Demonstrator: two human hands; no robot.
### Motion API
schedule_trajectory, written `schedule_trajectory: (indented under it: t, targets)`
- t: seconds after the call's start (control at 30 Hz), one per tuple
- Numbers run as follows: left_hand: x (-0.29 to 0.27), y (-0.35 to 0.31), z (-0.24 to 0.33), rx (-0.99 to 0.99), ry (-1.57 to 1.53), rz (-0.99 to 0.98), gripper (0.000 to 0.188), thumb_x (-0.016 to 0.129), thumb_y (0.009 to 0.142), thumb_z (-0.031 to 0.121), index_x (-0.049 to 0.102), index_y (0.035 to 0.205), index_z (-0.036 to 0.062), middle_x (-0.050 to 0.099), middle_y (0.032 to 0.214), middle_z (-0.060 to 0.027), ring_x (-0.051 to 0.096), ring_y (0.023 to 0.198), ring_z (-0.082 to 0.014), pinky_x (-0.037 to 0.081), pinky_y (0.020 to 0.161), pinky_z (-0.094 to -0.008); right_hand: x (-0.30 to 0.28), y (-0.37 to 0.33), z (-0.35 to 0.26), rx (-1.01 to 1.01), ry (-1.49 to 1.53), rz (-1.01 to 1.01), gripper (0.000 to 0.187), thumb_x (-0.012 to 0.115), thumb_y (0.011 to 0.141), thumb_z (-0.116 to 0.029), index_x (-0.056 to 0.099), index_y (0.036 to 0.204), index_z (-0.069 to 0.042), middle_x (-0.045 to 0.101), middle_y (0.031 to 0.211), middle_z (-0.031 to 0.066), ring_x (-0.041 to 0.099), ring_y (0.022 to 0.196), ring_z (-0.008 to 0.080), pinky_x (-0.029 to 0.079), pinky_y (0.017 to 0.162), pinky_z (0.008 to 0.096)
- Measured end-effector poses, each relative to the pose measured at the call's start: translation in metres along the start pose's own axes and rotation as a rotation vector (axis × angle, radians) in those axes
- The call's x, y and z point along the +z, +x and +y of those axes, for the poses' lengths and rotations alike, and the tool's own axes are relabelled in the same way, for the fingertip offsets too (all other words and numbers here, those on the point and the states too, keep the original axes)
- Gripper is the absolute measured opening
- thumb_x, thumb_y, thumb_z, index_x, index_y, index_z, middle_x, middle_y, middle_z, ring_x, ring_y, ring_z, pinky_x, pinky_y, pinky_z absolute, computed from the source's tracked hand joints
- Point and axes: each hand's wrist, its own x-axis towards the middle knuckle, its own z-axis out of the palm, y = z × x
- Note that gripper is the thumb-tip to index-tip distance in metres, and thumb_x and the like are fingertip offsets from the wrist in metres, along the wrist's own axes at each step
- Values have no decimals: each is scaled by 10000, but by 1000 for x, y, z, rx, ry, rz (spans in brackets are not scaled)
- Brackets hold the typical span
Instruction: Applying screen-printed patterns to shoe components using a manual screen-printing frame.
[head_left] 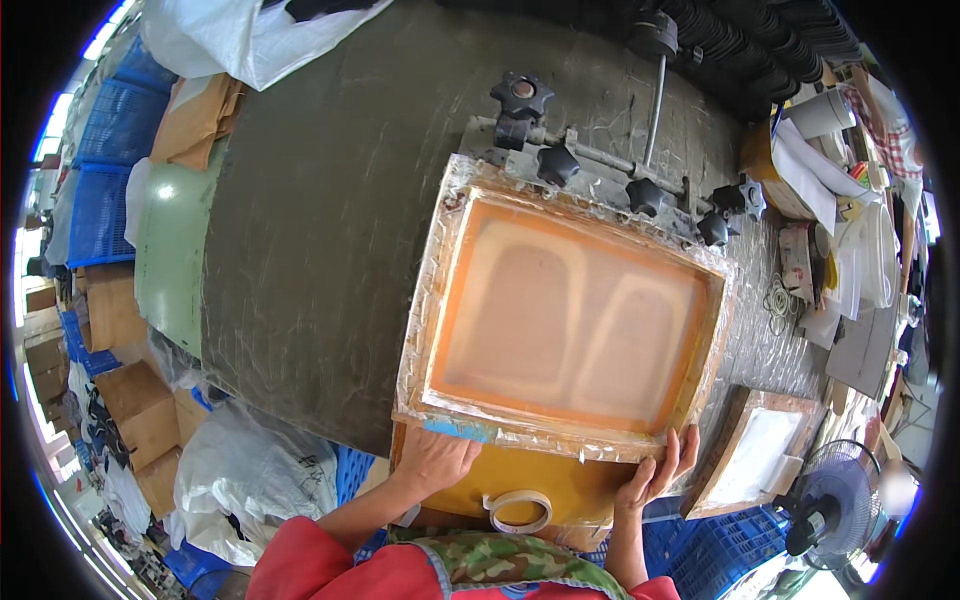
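Note:
A screen printing frame lies tilted in front of me, its wooden rim crusted with pale tape and residue. Inside it, the orange-edged mesh shows two pale rounded shapes. My left hand is closed at the near left edge, beside a strip of blue tape; its fingertips are partly hidden by the rim. At the near right corner my right hand grips the rim, fingers raised over the edge and thumb lower. Black star knobs and a metal clamp bar hold the far side.
A tape roll rests on a yellow-brown board near my body. To the right are a smaller wooden frame and a fan. Blue crates and cartons stand left of the dark tabletop.

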Motion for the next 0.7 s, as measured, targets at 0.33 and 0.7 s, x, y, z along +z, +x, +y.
schedule_trajectory:
  t: [0.33, 0.7]
  targets:
    - [16, -4, -12, 166, 136, 226, 364, 586, 847, 253, 608, 1132, 28, 578, 1187, -175, 499, 1142, -345, 328, 1004, -510, 1, 0, 2, -4, 7, -13, 475, 425, 961, -324, 507, 1297, 1, 288, 1462, 222, 311, 1356, 367, 263, 1107, 470]
    - [10, -1, -8, 181, 155, 245, 380, 587, 848, 258, 597, 1150, 28, 558, 1220, -189, 483, 1158, -356, 316, 1014, -502, 1, 3, -2, -1, -7, -21, 466, 427, 976, -333, 496, 1309, -15, 285, 1454, 227, 338, 1335, 362, 315, 1075, 455]
